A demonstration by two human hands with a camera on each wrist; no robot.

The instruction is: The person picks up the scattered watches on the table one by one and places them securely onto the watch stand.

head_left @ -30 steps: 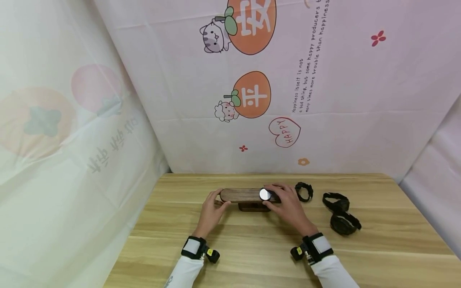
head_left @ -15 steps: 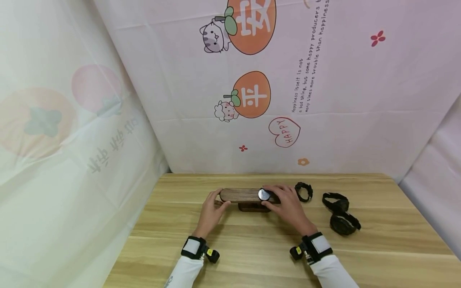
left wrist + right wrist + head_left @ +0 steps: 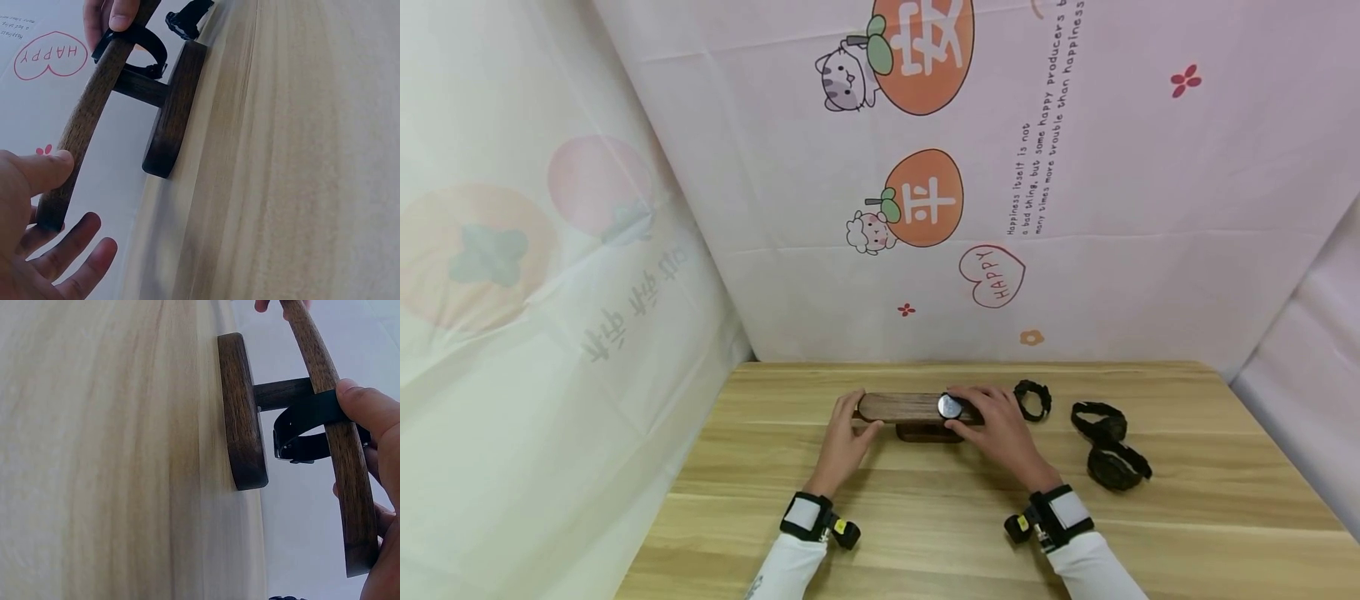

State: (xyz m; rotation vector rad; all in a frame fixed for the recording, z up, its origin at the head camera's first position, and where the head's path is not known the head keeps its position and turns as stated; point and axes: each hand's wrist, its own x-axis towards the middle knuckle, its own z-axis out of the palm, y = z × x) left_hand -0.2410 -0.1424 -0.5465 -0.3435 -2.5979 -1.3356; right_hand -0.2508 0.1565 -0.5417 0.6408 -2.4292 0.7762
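A dark wooden watch stand (image 3: 898, 407) stands toward the back of the table, its long bar held up by a short post on a rounded base (image 3: 178, 112). Round the right part of the bar sits a watch with a round face (image 3: 950, 406), its black strap (image 3: 306, 434) hanging in a loop beneath. My right hand (image 3: 1000, 425) pinches this watch, thumb on the near side and fingers on the far side. At the bar's left end my left hand (image 3: 842, 442) grips the wood between thumb and forefinger, the other fingers spread below it in the left wrist view.
Right of the stand lies a black watch (image 3: 1033, 401) on its side. Farther right are two more dark watches, one behind (image 3: 1101, 422) and one in front (image 3: 1117, 467), close together. A printed cloth (image 3: 850, 317) hangs along the table's back edge.
The watch on the bar has shifted very slightly left with my right hand, and glare has left its face. My left hand has edged slightly at the bar's end.
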